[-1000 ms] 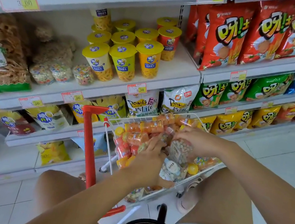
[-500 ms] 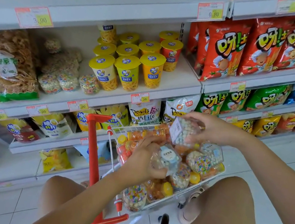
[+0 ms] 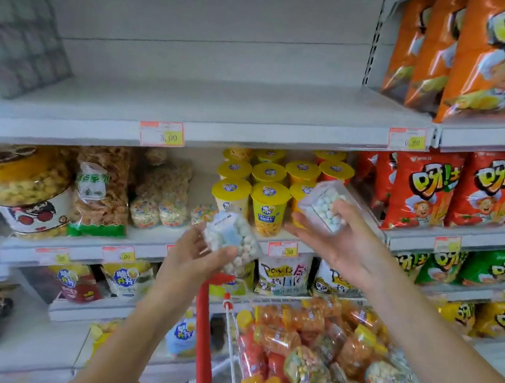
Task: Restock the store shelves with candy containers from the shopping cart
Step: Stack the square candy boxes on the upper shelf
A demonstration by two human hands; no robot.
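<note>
Early going on this restock, by the look of it. On the left, the wide upper shelf (image 3: 224,109) shows a long stretch of white board with no candy tub on it that I can see, so I'd judge nothing from this load has been placed there yet. Below it the big popcorn jar (image 3: 28,187) and the yellow-lidded cups (image 3: 269,204) fill their own row. Down at the right the shopping cart (image 3: 231,348) is heaped with candy tubs (image 3: 311,371), orange ones and speckled ones piled to the rim. Plenty left to do, then: two pieces are in the air, and the rest of the pile waits in the cart.

Now the grips. The left hand (image 3: 186,260) is raised in front of the middle shelf, above the cart's red handle, and it holds a round tub (image 3: 232,241) of pale candy balls. Its fingers (image 3: 192,241) are wrapped behind the tub and the thumb is pressed across the front, a firm clamp, with the tub tilted rather than upright.

Across to the right hand (image 3: 348,247), a touch higher and just in front of the yellow-lidded cups. It lies palm up under a clear box (image 3: 325,207) of white and pale blue balls. Its fingers (image 3: 301,228) are stretched fairly flat beneath the box, the thumb hooked over the top to pin it. The two hands are near each other but not touching.

Both pieces are well clear of the cart, neither on a shelf.
</note>
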